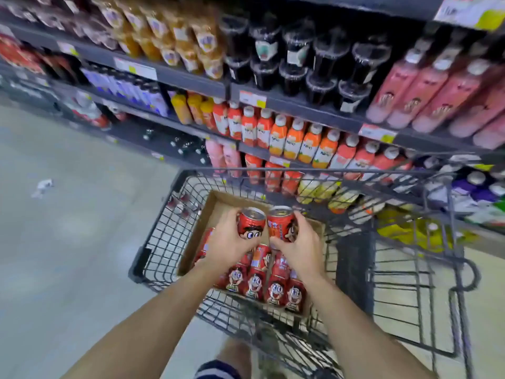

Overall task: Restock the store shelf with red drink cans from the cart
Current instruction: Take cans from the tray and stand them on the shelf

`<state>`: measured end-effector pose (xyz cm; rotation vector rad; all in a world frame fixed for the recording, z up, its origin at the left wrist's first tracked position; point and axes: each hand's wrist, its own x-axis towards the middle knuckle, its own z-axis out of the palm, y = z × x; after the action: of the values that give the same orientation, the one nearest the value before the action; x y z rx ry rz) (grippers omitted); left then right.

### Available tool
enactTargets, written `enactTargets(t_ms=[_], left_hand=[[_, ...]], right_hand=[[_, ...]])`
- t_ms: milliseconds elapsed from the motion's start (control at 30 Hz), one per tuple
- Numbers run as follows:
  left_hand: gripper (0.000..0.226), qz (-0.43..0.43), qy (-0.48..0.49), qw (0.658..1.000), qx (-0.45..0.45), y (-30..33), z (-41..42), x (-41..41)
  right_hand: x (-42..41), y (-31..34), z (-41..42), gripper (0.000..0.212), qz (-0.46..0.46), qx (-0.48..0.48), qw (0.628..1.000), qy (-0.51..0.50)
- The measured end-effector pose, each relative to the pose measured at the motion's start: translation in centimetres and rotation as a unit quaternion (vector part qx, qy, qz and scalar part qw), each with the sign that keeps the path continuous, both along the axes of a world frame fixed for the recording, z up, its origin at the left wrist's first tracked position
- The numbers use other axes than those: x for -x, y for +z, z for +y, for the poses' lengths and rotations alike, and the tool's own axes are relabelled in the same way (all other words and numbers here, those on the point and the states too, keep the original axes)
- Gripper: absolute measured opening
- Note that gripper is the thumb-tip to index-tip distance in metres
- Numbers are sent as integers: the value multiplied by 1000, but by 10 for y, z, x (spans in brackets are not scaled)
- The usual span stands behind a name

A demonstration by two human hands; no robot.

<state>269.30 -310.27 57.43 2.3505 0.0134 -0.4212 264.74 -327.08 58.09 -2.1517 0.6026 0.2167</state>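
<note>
Both my hands are inside the black wire cart (164, 228), over an open cardboard box (216, 206). My left hand (226, 244) grips a red drink can (251, 222) with a cartoon face. My right hand (300, 242) grips a second red can (280, 222) right beside the first. Both cans are upright and lifted above the other cans. Several more red cans (276, 288) stand packed in the near end of the box. The far end of the box shows bare cardboard.
Dark store shelves (191, 77) run along the far and right side, filled with orange bottles (289, 138), pink bottles (426, 94) and black lidded cups (322, 61). Grey floor (68, 214) lies to the left, with a scrap of litter (42, 187). My foot (232, 356) shows below.
</note>
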Motion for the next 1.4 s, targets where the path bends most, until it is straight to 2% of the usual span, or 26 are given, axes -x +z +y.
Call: enactTargets(t_ms=[100,200,533,767,1000,1200,1400], left_hand=[[67,-63,36,997,13,53,25,13],[60,-109,86,988,65,100,52,22],[65,-237,179,950,98,214,170,7],[71,-269,241,924,122,246,288,-8],[73,-294,264,906,149,265,410,-26],[70,-298,258,907,148,276,498,-49],[67,-292,257,906,169,285,553,-85]], right_hand=[[8,44,23,87,-55,2,997,47],[4,82,48,89,-116,-6,989,90],[-45,180,148,88,-237,-31,955,173],[-83,224,264,79,-285,-63,934,206],[-109,238,390,75,-314,-62,924,209],[-137,240,477,77,-327,-43,924,196],[-173,250,527,71,-333,-52,922,189]])
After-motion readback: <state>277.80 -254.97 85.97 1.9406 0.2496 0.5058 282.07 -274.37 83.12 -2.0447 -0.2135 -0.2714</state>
